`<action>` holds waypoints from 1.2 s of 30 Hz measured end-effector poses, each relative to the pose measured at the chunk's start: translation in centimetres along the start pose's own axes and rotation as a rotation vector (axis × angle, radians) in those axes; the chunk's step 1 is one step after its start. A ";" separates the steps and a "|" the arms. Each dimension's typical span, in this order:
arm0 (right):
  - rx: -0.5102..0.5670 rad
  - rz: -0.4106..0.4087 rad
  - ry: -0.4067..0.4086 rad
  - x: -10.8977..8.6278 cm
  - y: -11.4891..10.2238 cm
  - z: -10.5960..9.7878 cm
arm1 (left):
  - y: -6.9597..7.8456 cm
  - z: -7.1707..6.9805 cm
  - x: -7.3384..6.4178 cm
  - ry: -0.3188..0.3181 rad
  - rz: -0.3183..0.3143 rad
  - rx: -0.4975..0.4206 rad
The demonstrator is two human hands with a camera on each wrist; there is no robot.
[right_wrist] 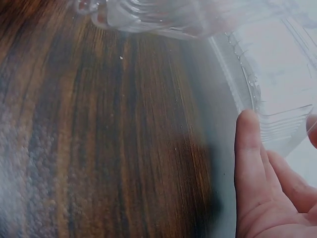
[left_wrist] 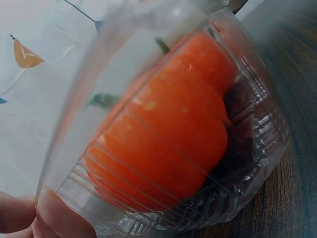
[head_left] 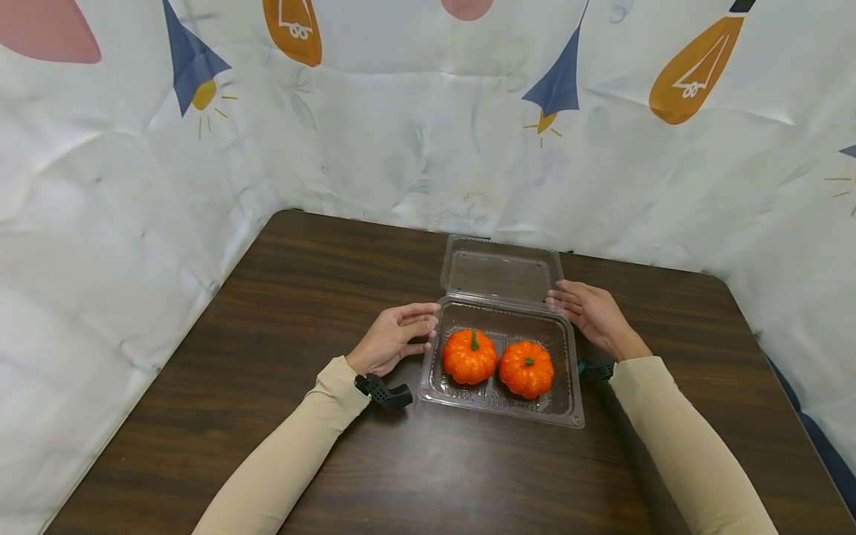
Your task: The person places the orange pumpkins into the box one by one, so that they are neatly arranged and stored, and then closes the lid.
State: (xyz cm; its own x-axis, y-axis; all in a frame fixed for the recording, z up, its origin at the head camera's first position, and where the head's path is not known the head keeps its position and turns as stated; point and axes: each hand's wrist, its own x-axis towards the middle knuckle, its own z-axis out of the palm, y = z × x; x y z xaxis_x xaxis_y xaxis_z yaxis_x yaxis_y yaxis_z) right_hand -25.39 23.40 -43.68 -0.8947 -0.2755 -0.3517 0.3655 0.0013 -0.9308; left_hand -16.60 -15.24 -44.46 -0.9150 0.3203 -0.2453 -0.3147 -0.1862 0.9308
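A clear plastic clamshell container (head_left: 501, 412) lies on the table with its lid (head_left: 498, 269) folded back toward the wall. Inside its base sit two small orange pumpkins with green stems, a left pumpkin (head_left: 468, 360) and a right pumpkin (head_left: 527, 371). At the container's left rim is my left hand (head_left: 396, 336); in the left wrist view its thumb and a finger pinch the thin edge. My right hand (head_left: 595, 316) reaches the lid's near right corner, its fingers (right_wrist: 247, 148) fairly straight along the lid edge in the right wrist view.
The dark wood-grain table (head_left: 301, 275) extends around the container. A white patterned cloth (head_left: 401, 134) hangs behind the table and along its sides. Black straps circle both wrists, and a black wrist device (head_left: 388, 394) sits beside the container's left side.
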 end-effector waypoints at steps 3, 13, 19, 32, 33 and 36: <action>0.019 0.000 -0.008 0.0 -0.1 -0.1 | 0.1 0.1 -0.1 0.000 0.001 0.009; 0.085 0.009 -0.009 -0.2 -0.3 -0.2 | 0.2 0.1 0.0 0.002 -0.010 -0.001; 0.115 0.004 -0.020 -0.5 -0.6 -0.2 | 0.2 0.2 -0.1 0.000 -0.009 0.005; 0.127 -0.012 -0.022 -0.7 -1.2 -0.2 | 0.1 0.1 -0.2 -0.006 0.001 0.012; 0.126 -0.011 -0.021 -0.7 -1.3 -0.1 | 0.1 0.1 -0.2 -0.007 0.000 0.011; 0.128 -0.014 -0.024 -0.7 -1.4 -0.1 | 0.0 0.0 -0.2 -0.011 0.002 0.019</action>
State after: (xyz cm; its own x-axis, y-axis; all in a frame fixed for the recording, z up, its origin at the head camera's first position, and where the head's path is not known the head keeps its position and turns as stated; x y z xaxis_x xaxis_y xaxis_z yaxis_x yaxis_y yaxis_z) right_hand -25.35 23.69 -42.13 -0.8941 -0.2974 -0.3348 0.3840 -0.1246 -0.9149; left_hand -16.39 -15.27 -44.38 -0.9127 0.3304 -0.2407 -0.3080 -0.1689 0.9363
